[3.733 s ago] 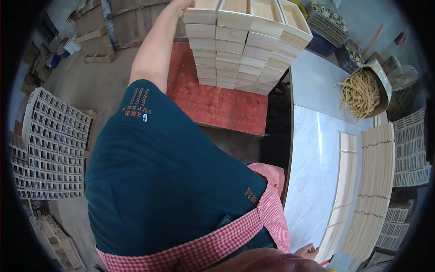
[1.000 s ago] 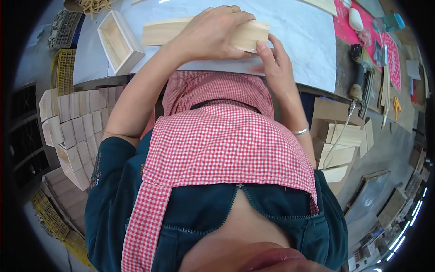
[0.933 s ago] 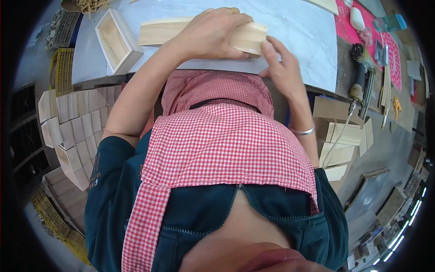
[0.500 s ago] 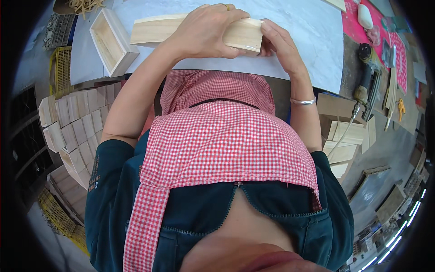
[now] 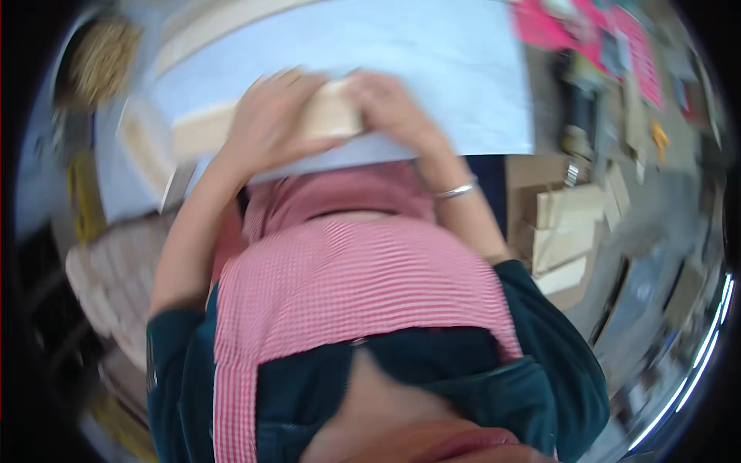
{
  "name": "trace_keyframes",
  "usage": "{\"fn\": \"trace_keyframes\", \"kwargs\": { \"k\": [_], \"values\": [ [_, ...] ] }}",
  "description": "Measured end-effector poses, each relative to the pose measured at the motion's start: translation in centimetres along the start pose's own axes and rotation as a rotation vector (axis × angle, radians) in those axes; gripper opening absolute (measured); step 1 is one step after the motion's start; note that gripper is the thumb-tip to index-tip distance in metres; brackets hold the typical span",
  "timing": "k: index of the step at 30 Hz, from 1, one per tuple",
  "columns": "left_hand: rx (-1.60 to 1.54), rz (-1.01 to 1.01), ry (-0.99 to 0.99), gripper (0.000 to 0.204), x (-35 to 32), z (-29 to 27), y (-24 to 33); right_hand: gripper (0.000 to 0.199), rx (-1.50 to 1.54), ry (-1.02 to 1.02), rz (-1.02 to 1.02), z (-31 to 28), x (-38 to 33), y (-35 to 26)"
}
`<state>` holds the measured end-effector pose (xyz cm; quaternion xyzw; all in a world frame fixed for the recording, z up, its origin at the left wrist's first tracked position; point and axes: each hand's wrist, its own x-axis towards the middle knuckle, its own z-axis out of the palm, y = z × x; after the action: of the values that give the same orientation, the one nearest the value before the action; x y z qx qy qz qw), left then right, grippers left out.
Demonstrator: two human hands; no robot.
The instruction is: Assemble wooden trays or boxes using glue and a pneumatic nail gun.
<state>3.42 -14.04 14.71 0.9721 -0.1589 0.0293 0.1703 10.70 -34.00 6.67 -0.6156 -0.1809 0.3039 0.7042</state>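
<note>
Pale blue-white tabletop [image 5: 432,62] fills the upper middle of the blurred view, with a workshop floor curving away on both sides. At far left a round basket of straw-coloured sticks [image 5: 104,50] sits by the table's corner, and below it stacks of small pale wooden boxes [image 5: 108,285] crowd the floor. Next along, an open wooden box [image 5: 143,147] lies on the table just beside the long wooden piece [image 5: 255,127], which half a second ago lay higher up the picture and now sits at the near edge of the table, close to the red checked apron [image 5: 347,285]; it seems to have been drawn toward the body, though part of that shift may be the head moving. The left hand [image 5: 270,119] lies over the middle of the wooden piece with fingers curled down around it, gripping it. The right hand [image 5: 386,104] closes on its right end, fingers bent over the top and a bracelet [image 5: 455,189] on the wrist. Both hands have stayed on the wood throughout. Further right, cardboard boxes and loose wooden boards [image 5: 563,231] stand below the table, and a pink mat [image 5: 594,31] with tools lies at the table's far right corner, well apart from the hands. Nothing lies between the hands and the wood
</note>
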Motion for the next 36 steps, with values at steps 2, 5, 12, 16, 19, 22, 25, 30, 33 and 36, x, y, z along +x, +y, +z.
{"fn": "trace_keyframes", "kwargs": {
  "k": [2,5,12,16,19,22,25,30,33,36],
  "values": [
    [-0.042,-0.023,0.010,0.070,0.1,-0.4,0.8,0.027,-0.162,-0.005,-0.034,0.3,-0.4,-1.7],
    [-0.043,-0.082,-0.042,0.071,0.4,-0.5,1.2,0.033,-0.342,0.175,-0.304,-2.4,-1.7,-2.6],
    [-0.061,-0.084,-0.069,0.072,0.5,-1.0,2.1,0.020,-1.176,1.388,-0.471,-31.4,-12.6,-6.0],
    [-0.052,-0.104,-0.095,0.073,0.9,-0.8,2.0,0.025,-1.702,1.624,-0.057,-43.7,-18.1,-4.9],
    [-0.025,-0.125,-0.082,0.073,0.2,-1.0,1.8,0.026,-1.597,1.489,0.112,-42.7,-15.3,-6.6],
    [-0.011,-0.129,-0.072,0.074,0.3,-0.8,2.0,0.027,-1.498,1.359,0.282,-42.4,-14.7,-7.8],
    [-0.011,-0.129,-0.097,0.074,0.6,-0.8,1.9,0.025,-1.509,1.292,0.455,-43.4,-15.6,-6.0],
    [-0.007,-0.109,-0.064,0.075,0.0,-0.6,1.9,0.026,-1.487,1.397,0.335,-44.1,-16.6,-5.5],
    [-0.011,-0.112,-0.059,0.075,0.5,-0.6,1.9,0.028,-1.543,1.655,0.141,-47.3,-19.2,-5.7],
    [-0.029,-0.145,-0.087,0.075,0.5,-0.7,2.1,0.027,-1.304,1.519,0.735,-50.5,-23.9,-6.5]
  ]
}}
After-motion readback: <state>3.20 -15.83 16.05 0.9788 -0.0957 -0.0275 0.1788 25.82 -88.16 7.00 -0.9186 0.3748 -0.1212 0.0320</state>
